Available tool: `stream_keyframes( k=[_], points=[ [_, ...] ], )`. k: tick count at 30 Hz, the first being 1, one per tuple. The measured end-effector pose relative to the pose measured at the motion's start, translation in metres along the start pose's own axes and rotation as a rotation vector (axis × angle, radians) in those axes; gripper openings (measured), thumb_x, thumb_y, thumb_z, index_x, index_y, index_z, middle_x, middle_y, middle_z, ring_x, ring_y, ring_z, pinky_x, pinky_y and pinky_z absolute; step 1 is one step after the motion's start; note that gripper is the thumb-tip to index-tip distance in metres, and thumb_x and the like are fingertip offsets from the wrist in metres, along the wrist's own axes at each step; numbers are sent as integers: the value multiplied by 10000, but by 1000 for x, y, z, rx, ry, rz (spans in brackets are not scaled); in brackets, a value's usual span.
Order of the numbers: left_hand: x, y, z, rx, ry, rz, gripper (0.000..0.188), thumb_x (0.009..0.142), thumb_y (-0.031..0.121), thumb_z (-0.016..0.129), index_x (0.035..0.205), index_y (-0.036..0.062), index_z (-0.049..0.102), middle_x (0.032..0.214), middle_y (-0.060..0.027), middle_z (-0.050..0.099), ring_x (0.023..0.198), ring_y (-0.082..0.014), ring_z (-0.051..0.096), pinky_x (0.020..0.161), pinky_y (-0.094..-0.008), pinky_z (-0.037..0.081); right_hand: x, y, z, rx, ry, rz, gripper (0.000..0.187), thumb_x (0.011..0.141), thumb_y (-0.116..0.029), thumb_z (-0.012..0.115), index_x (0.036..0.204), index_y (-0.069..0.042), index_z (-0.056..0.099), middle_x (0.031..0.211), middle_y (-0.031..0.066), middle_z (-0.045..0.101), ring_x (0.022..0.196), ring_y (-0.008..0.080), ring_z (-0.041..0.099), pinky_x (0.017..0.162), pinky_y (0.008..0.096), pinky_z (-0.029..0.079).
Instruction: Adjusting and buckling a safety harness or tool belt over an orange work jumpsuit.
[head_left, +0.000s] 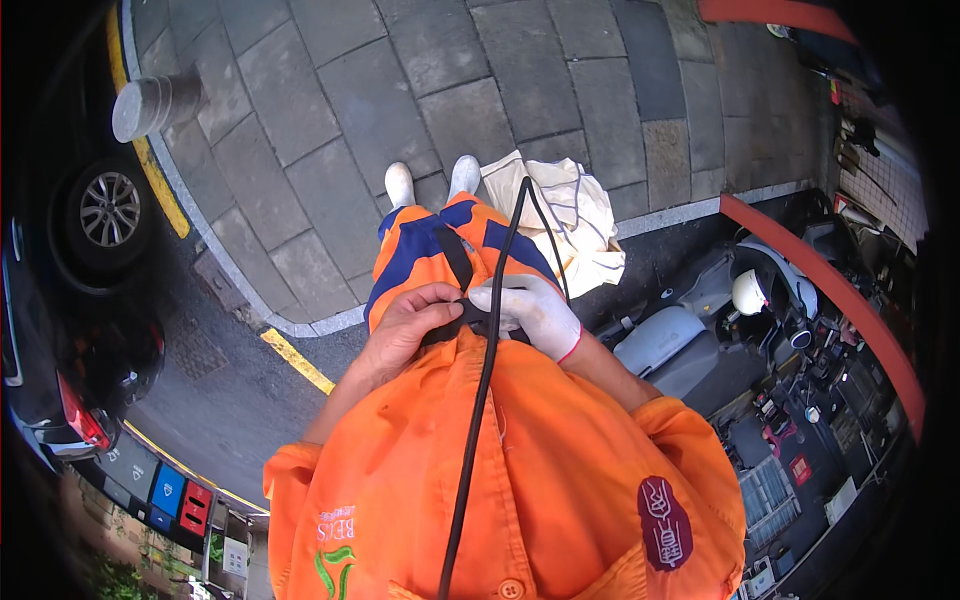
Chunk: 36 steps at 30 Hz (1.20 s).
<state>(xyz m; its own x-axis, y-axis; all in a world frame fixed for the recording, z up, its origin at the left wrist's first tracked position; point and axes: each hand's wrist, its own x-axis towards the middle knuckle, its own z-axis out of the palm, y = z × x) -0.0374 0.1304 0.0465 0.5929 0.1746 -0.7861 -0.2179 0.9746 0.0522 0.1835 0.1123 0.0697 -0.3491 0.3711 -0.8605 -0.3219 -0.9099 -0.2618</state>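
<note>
At my waist, my bare left hand (412, 322) is closed, thumb and forefinger pinching a black belt (472, 316) around the orange work clothes. My right hand (540, 312), in a white knit glove with a red cuff edge, curls over the same belt from the other side; its fingertips are partly hidden. From the belt a loose black strap end (455, 258) hangs down over the orange and blue trousers (400, 258). A black cord (478, 400) runs in front of my chest and crosses close to the gloved fingers.
A cream cloth (575, 215) lies crumpled on the paving beside my white boots (464, 175). A stone bollard (155, 104) and a parked dark car (70, 330) stand left. Scooters (665, 345) and a red rail (830, 290) are at the right.
</note>
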Motion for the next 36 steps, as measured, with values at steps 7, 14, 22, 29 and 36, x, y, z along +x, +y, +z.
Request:
stream_keyframes(
  k=[7, 14, 22, 29, 36],
  points=[
    [0, 2, -2, 182, -96, 48, 170, 951, 46, 697, 1119, 62, 677, 1082, 10, 662, 992, -77, 623, 904, -225, 508, -3, -1, -2, 15, -39, 20, 291, 943, -307, 710, 936, -17, 683, 684, -52, 493, 592, 41, 416, 543, 230, 293],
    [2, 4, 11, 302, -123, 150, 285, 871, -17, 770, 1114, 86, 663, 1062, 35, 612, 1026, -75, 588, 910, -223, 484, -6, 1, -6, -36, -1, -73, 281, 950, -294, 697, 937, -13, 679, 676, -47, 498, 578, 35, 418, 527, 231, 295],
    [2, 14, -2, 407, -348, -6, 293, 792, -5, 839, 1046, 48, 703, 1033, 36, 619, 1028, -79, 571, 928, -243, 444, -23, -6, -10, -448, -191, -290, 153, 960, -149, 676, 929, 0, 685, 809, 8, 655, 769, 76, 592, 692, 268, 484],
    [14, 21, -2, 540, -539, 21, 243, 810, 37, 839, 1012, 2, 710, 981, 30, 614, 967, -104, 578, 878, -268, 446, -21, -4, -11, -458, -193, -265, 169, 976, -163, 666, 932, -1, 683, 783, -3, 630, 728, 64, 562, 647, 254, 453],
    [24, 17, -13, 644, -514, 31, 177, 977, 163, 713, 980, -14, 722, 938, 7, 603, 893, -99, 557, 792, -264, 441, -12, -5, -16, -378, -251, -112, 220, 967, -207, 686, 934, 10, 702, 761, -3, 628, 707, 70, 566, 630, 254, 452]
  ],
)
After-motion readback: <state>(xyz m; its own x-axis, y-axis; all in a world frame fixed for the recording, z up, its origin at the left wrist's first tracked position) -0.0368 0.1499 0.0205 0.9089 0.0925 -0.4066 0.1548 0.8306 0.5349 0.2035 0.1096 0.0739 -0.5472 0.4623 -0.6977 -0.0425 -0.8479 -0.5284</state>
